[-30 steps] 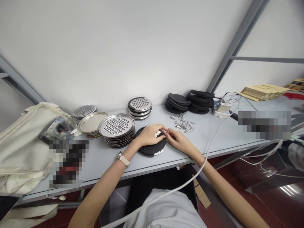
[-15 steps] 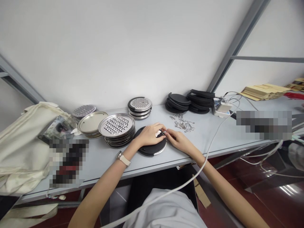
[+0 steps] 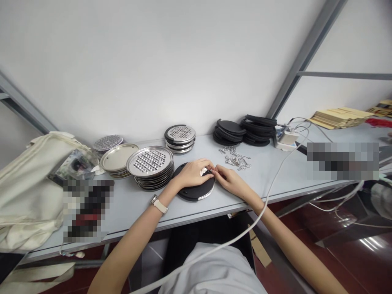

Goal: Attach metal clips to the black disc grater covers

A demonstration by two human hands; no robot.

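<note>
A round black cover (image 3: 194, 192) with a metal rim lies flat on the table in front of me. My left hand (image 3: 196, 173) rests across its top, thumb and fingers closed at the right edge. Against that same edge, my right hand (image 3: 231, 181) pinches a small metal clip, mostly hidden by the fingertips. A bit of white (image 3: 203, 171) shows between the left thumb and fingers. Beyond the right hand lie several loose metal clips (image 3: 235, 159) in a small heap. Left of the cover stands a stack of round metal graters (image 3: 150, 161).
More round graters (image 3: 180, 134) and plain metal discs (image 3: 119, 158) are stacked along the wall. Black covers (image 3: 229, 127) are piled at the back. A white cable (image 3: 275, 173) crosses over my right forearm. Cream cloth (image 3: 33, 179) lies at left, wooden boards (image 3: 339, 117) at far right.
Both hands stay at the cover's right edge with only slight finger movement. The small metal clip is now more covered by the fingertips.
</note>
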